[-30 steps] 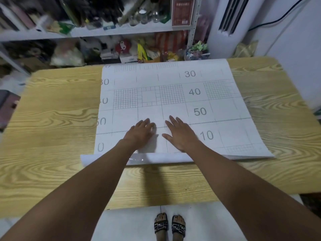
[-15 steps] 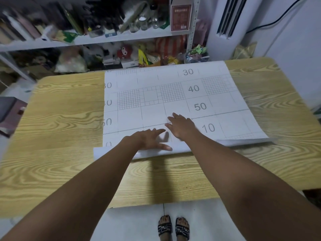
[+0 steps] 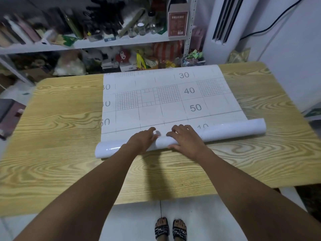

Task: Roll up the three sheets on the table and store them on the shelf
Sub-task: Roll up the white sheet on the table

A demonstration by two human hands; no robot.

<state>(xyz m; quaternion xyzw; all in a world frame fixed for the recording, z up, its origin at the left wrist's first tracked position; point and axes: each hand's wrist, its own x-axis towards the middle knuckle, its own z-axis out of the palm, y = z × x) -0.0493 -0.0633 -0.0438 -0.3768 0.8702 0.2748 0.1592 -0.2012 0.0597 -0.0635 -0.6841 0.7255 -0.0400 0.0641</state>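
Note:
A white sheet printed with grids and numbers lies across the middle of the wooden table. Its near edge is curled into a loose roll that runs from left to right. My left hand and my right hand both rest on top of the roll near its middle, fingers curved over it and pointing away from me. I cannot tell whether more sheets lie under this one. The metal shelf stands just behind the table's far edge.
The shelf is crowded with bottles, boxes, bags and toys. A white standing air conditioner is at the back right beside a wall. Dark boxes sit left of the table. My sandalled feet show below the table's near edge.
The flat near edge of the sheet has been lifted and curled over into a roll. Both hands went from lying flat on the sheet to curving over the roll.

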